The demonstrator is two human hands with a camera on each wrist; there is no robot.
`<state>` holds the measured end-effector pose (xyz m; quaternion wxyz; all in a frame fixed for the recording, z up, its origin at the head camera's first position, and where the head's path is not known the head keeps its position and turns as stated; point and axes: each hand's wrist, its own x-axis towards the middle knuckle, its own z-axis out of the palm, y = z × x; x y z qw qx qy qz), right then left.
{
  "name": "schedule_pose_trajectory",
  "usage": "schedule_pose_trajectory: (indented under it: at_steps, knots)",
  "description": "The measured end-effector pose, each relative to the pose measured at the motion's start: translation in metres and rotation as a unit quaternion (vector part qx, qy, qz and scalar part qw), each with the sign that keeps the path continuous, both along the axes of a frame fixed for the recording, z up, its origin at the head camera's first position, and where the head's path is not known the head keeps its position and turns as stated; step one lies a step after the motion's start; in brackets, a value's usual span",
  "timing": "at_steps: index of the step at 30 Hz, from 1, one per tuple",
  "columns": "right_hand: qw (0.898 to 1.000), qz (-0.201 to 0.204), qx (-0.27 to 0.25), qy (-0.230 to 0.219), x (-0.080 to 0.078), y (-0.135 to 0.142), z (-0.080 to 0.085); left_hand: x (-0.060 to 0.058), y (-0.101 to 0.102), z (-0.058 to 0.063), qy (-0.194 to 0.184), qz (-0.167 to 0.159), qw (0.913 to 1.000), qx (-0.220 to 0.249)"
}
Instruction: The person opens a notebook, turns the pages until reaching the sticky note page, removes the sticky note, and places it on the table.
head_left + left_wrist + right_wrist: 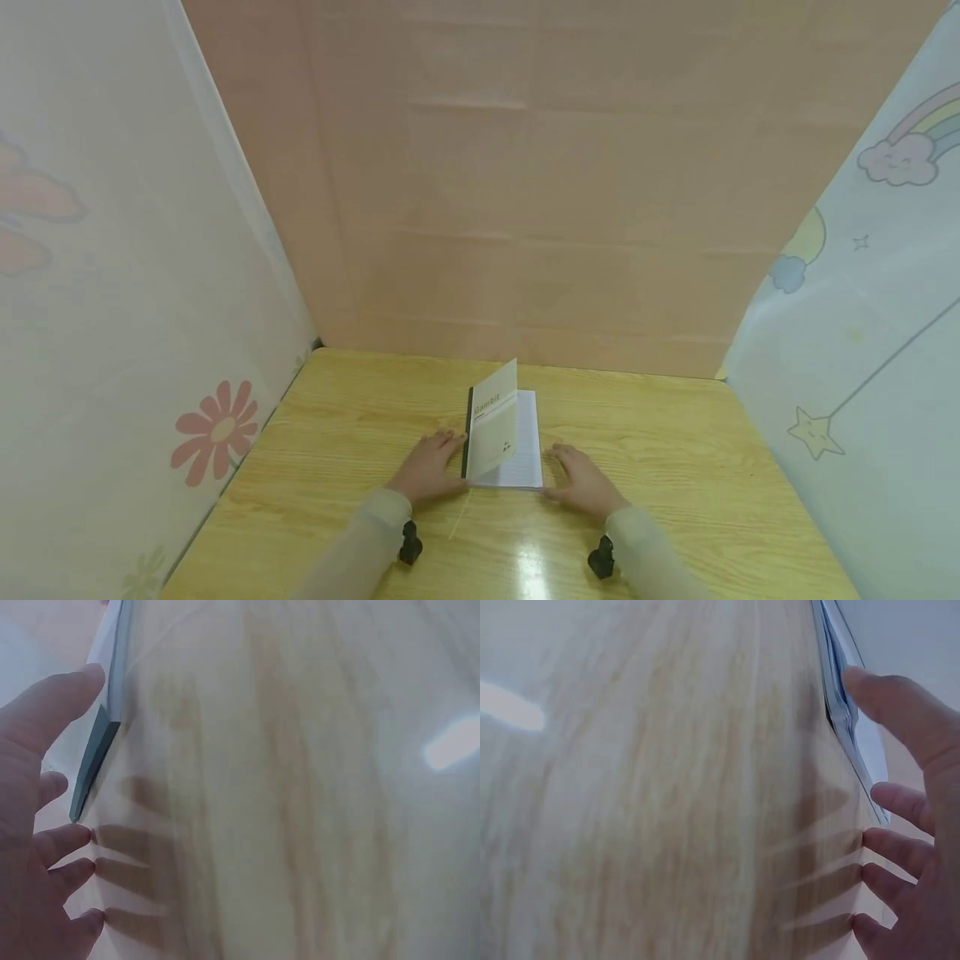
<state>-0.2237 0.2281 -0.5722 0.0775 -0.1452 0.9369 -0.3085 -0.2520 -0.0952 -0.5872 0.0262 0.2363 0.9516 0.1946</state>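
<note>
A notebook (530, 450) lies on the wooden table, its pale cover (491, 421) lettered "Gambit" and standing partly raised over lined pages. The dark spine runs along its left side. My left hand (426, 468) is beside that spine, with the thumb at the near left corner and the other fingers spread toward the tabletop. On the opposite side, my right hand (587, 483) has its thumb at the near right corner. In the right wrist view, that thumb is by the page edges (838, 701) and the fingers are spread. Neither hand grips the notebook.
A thin ribbon (460, 515) trails from the notebook onto the table (660, 433) toward me. A tan sheet (517, 208) hangs behind the table. Patterned white sheets flank it, with a red flower (222, 429) on the left and a star (816, 433) on the right.
</note>
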Motion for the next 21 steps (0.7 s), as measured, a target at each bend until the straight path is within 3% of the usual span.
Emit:
schedule_pose_trajectory:
  at_steps: [16,21]
  knots:
    - [0.998,-0.012,0.029,0.06,0.001,-0.003,-0.011,0.004,0.003,0.006,0.002,0.007,0.9997,-0.022]
    - [0.998,-0.015,0.029,0.057,0.0,-0.003,-0.016,0.005,0.003,0.008,0.0,0.007,0.9997,-0.023]
